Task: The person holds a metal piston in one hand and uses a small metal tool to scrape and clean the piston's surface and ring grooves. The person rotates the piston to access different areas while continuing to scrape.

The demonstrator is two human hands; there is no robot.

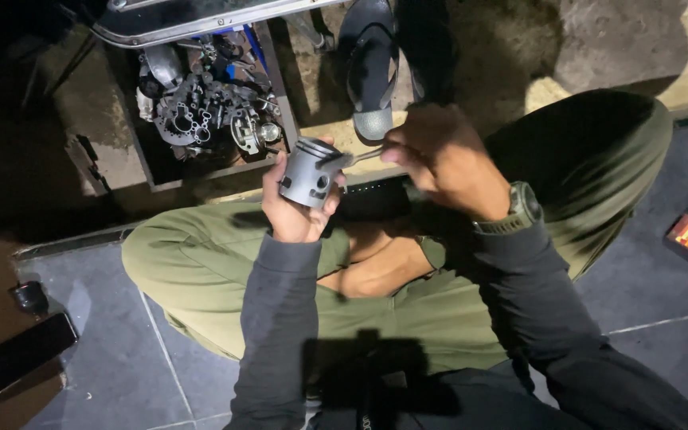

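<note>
Your left hand (292, 211) clasps the piston (310, 173); your right hand (439, 155) pinches a thin tool (356, 158) against its rim, scraping; next, steady pressure.

a: where does the one view sit?
b: on the person's head, facing steeply down, close over the lap

a: relative to the tray of engine parts (201, 103)?
b: the tray lies at the top edge, farthest from the lens; the tiled floor (646, 279) runs nearer, below it

a: a second view?
b: only this one
</note>
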